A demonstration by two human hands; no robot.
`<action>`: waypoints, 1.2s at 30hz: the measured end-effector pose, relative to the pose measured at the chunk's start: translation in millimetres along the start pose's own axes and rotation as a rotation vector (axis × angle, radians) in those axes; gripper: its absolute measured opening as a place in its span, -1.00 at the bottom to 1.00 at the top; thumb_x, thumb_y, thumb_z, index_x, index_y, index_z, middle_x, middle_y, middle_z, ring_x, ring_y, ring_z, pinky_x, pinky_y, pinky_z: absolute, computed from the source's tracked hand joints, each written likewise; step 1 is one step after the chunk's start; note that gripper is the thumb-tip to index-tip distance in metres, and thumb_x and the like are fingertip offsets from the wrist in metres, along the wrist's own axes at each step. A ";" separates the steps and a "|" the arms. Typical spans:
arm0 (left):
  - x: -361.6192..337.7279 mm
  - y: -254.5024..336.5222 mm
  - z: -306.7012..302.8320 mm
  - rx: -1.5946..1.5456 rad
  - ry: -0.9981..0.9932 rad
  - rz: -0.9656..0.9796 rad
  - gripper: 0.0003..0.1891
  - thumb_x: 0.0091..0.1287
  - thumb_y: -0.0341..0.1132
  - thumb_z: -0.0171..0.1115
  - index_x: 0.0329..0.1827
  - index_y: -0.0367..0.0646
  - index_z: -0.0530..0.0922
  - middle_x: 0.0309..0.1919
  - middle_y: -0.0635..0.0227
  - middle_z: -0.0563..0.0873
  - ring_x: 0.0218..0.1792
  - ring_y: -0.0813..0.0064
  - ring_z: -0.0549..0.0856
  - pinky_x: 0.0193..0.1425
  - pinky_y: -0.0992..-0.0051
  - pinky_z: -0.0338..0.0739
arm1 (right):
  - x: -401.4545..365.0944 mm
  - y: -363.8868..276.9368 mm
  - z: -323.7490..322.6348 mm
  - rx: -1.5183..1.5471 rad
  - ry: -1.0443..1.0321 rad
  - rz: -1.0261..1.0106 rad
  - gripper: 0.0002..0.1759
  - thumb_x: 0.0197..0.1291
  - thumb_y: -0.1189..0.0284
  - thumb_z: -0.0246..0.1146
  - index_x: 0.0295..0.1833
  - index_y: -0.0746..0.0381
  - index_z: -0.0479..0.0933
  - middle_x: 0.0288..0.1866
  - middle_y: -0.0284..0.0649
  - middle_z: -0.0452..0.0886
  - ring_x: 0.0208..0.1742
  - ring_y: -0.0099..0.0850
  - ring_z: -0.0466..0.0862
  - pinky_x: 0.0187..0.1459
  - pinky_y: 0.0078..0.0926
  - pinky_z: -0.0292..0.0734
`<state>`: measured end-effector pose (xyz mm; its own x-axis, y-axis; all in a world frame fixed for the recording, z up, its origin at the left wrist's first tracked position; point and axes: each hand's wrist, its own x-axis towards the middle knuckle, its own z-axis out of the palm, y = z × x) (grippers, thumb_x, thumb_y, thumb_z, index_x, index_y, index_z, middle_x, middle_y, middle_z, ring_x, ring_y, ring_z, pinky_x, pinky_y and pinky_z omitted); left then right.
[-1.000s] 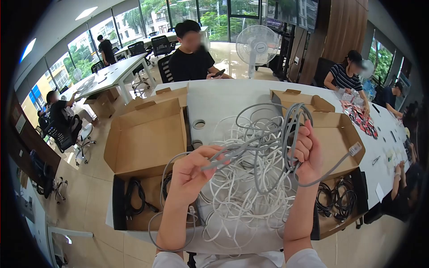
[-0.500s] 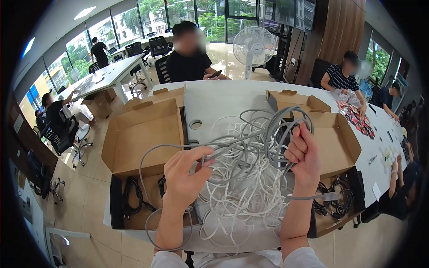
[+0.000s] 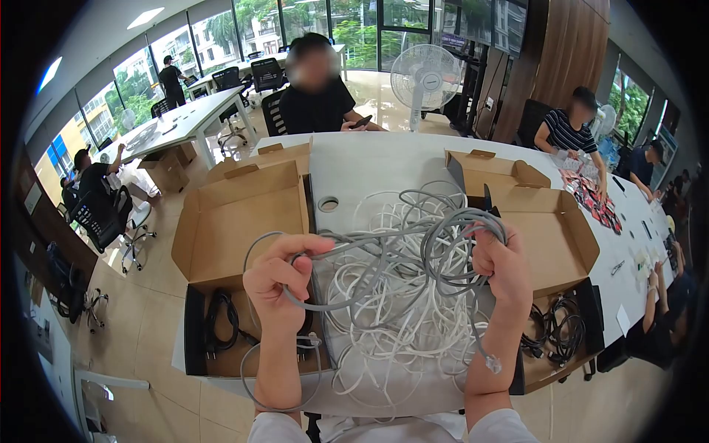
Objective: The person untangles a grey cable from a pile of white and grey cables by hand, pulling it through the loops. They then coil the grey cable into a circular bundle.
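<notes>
Between my two hands stretches a loosely looped grey cable (image 3: 377, 240). My left hand (image 3: 284, 273) is closed on one side of its loops, thumb against fingers. On the other side, my right hand (image 3: 500, 258) wraps round the bunched coils. One end of the cable, with a clear plug (image 3: 492, 362), hangs beside my right forearm. Another plug (image 3: 314, 340) shows by my left forearm, near a loop that hangs around it. Beneath the grey cable, a tangled heap of white cables (image 3: 399, 317) lies on the white table (image 3: 354, 159).
Open cardboard boxes (image 3: 244, 221) (image 3: 546, 229) flank the heap, with black cables (image 3: 221, 321) (image 3: 565, 328) inside. A person (image 3: 314, 96) with a phone sits across the table beside a white fan (image 3: 425, 77). Other people sit at the right, near red packets (image 3: 591, 199).
My left hand has moved slightly left and the cable loops have shifted. The right-hand coils are lower. The plug end now dangles by my right forearm instead of lying across it.
</notes>
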<state>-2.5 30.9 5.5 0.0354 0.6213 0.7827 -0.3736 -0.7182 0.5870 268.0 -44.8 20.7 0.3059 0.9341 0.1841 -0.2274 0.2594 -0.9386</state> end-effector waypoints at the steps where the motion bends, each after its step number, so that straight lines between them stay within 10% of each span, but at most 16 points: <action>1: 1.6 1.1 0.8 0.037 0.000 0.016 -0.63 0.25 -0.66 0.07 -0.74 -0.16 0.40 -0.19 0.01 0.70 -0.27 0.41 0.65 -0.23 0.58 0.53 | -0.2 0.3 -2.0 -0.038 -0.022 0.002 -0.86 0.26 0.49 0.19 -0.27 0.35 0.58 -0.71 -0.56 0.23 -0.73 -0.77 0.07 -0.68 -0.70 -0.08; 10: 10.1 9.1 -1.1 0.221 -0.151 0.256 -0.74 -0.02 -0.74 0.06 -0.65 -0.19 0.61 -0.13 0.05 0.72 -0.20 0.35 0.65 -0.20 0.56 0.54 | -7.2 -11.6 2.5 -0.525 -0.123 0.001 -0.83 0.07 0.66 0.20 -0.21 0.34 0.64 -0.58 -0.51 0.45 -0.55 -0.78 0.27 -0.53 -0.74 0.12; 16: 6.2 28.5 -9.2 0.042 -0.332 -0.145 -0.70 -0.07 -0.65 0.06 -0.37 -0.18 0.71 -0.32 0.12 0.75 -0.41 0.39 0.65 -0.34 0.60 0.44 | -8.9 -9.3 4.6 -0.472 0.020 -0.155 -0.76 0.03 0.71 0.20 -0.16 0.36 0.64 -0.51 -0.45 0.55 -0.47 -0.75 0.37 -0.44 -0.75 0.24; 19: 10.3 28.4 -2.3 0.533 -0.430 -0.072 -0.71 -0.08 -0.58 0.14 -0.30 -0.16 0.71 -0.48 0.21 0.73 -0.53 0.39 0.61 -0.38 0.53 0.45 | -11.0 -4.3 5.7 -0.558 0.010 -0.239 -0.71 0.00 0.74 0.18 -0.13 0.37 0.64 -0.47 -0.39 0.62 -0.46 -0.73 0.43 -0.42 -0.74 0.31; 23: 15.6 26.7 11.7 0.874 -0.389 0.127 -0.64 -0.11 -0.50 0.26 -0.15 -0.27 0.65 -0.23 0.18 0.74 -0.24 0.27 0.64 -0.03 0.40 0.50 | -11.5 -1.9 12.2 -0.589 -0.101 -0.342 -0.67 -0.05 0.76 0.17 -0.11 0.38 0.63 -0.44 -0.23 0.68 -0.43 -0.70 0.53 -0.39 -0.71 0.41; 28: 2.9 20.4 23.8 0.377 -0.491 -0.310 -0.12 -0.19 -0.18 0.59 0.28 -0.22 0.41 0.25 0.08 0.48 0.32 0.15 0.40 0.34 0.32 0.27 | -17.5 -1.5 29.7 -0.607 -0.343 -0.373 -0.58 -0.17 0.75 0.17 -0.11 0.29 0.66 -0.44 -0.11 0.68 -0.44 -0.54 0.63 -0.38 -0.67 0.47; 36: -6.0 6.4 23.2 0.207 -0.738 -0.249 -0.59 0.07 -0.35 0.39 -0.02 -0.28 0.54 -0.17 0.19 0.67 -0.20 0.31 0.66 -0.14 0.45 0.52 | -23.2 0.9 41.1 -0.540 -0.499 -0.432 -0.54 -0.24 0.72 0.20 -0.10 0.27 0.64 -0.36 -0.14 0.70 -0.40 -0.43 0.71 -0.35 -0.66 0.51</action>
<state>16.3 15.3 9.4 0.7253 0.4554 0.5163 -0.0976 -0.6744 0.7319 222.7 -56.2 27.6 -0.2076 0.8118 0.5458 0.3262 0.5835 -0.7437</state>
